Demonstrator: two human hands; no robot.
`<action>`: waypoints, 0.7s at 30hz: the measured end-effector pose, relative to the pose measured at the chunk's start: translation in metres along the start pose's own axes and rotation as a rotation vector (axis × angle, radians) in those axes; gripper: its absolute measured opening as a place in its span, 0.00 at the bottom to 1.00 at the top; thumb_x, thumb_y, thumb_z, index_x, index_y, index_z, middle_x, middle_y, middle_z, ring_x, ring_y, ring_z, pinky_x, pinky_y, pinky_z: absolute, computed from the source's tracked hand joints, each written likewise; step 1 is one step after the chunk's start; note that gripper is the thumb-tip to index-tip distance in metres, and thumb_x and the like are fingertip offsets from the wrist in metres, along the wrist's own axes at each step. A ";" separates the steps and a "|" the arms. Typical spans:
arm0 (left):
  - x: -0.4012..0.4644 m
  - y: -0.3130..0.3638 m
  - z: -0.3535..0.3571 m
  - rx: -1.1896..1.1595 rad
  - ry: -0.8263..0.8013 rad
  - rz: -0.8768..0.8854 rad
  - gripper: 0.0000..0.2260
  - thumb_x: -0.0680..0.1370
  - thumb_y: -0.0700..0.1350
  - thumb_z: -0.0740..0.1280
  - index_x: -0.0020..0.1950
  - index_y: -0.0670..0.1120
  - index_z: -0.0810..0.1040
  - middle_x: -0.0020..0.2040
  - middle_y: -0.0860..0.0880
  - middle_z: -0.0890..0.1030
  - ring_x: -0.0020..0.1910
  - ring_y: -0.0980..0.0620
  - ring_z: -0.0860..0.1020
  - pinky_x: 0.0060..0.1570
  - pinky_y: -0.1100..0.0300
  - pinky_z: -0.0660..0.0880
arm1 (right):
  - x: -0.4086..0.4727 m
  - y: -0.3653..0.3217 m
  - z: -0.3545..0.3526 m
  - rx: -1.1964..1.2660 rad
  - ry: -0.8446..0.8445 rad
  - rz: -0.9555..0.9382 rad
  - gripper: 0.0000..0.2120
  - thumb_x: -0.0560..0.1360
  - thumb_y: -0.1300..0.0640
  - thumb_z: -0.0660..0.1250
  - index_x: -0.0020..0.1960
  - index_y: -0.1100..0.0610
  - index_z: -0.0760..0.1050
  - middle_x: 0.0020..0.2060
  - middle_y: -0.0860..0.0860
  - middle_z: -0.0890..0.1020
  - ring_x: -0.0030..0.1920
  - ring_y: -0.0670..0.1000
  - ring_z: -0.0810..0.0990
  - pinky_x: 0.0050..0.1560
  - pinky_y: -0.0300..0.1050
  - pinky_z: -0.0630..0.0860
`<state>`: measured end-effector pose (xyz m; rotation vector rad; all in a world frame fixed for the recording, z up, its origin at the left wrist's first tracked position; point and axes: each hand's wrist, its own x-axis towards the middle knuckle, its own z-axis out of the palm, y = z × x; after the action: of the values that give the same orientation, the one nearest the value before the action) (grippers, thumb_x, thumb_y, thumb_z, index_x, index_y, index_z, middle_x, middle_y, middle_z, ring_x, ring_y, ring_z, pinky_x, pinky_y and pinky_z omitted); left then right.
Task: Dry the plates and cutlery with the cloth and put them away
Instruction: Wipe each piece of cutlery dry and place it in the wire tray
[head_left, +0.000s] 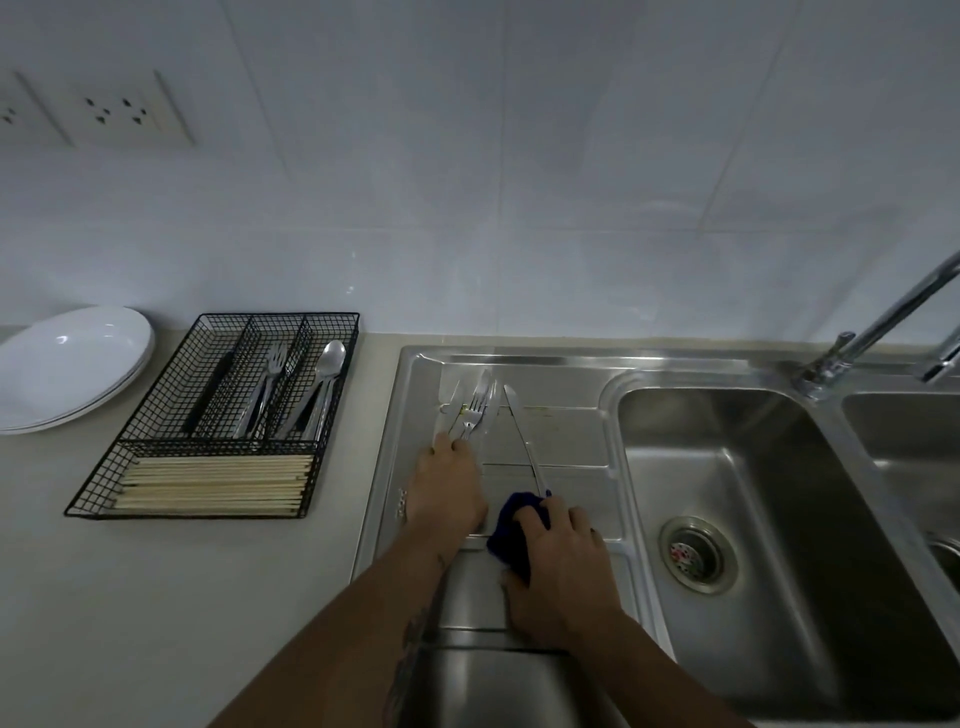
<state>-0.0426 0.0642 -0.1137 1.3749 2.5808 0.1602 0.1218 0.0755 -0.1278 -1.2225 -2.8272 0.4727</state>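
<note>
On the steel drainboard lie a fork with other pieces of cutlery beside it, and a table knife to their right. My left hand reaches to the handle ends of the fork group, fingertips touching them; whether it grips one I cannot tell. My right hand holds a dark blue cloth bunched against the knife's handle end. White plates are stacked at the far left of the counter.
A black wire cutlery tray stands on the counter left of the sink, holding forks, spoons, a dark-handled knife and chopsticks. A sink basin with a drain lies to the right, a tap behind it. Wall sockets sit upper left.
</note>
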 end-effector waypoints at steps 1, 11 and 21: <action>0.000 0.001 0.000 0.004 0.000 -0.003 0.23 0.76 0.44 0.68 0.69 0.42 0.67 0.67 0.43 0.68 0.61 0.46 0.71 0.60 0.56 0.71 | -0.001 -0.002 0.000 -0.004 -0.005 0.013 0.31 0.67 0.40 0.68 0.66 0.49 0.66 0.63 0.52 0.70 0.60 0.56 0.70 0.58 0.51 0.72; -0.007 -0.004 -0.004 -0.027 0.006 0.029 0.20 0.77 0.43 0.68 0.67 0.41 0.70 0.64 0.42 0.72 0.60 0.45 0.74 0.58 0.55 0.75 | -0.012 -0.007 0.007 -0.068 0.054 -0.015 0.29 0.61 0.51 0.74 0.61 0.48 0.72 0.52 0.51 0.78 0.47 0.54 0.77 0.44 0.48 0.77; -0.027 -0.035 -0.040 -0.350 -0.038 -0.035 0.06 0.75 0.41 0.66 0.46 0.42 0.83 0.43 0.45 0.81 0.40 0.48 0.79 0.38 0.59 0.73 | -0.018 -0.029 -0.051 0.197 0.240 0.172 0.22 0.69 0.54 0.69 0.63 0.46 0.74 0.54 0.48 0.79 0.51 0.51 0.78 0.48 0.46 0.76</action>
<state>-0.0655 0.0221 -0.0784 1.1909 2.3974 0.5459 0.1209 0.0570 -0.0696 -1.3842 -2.4268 0.5541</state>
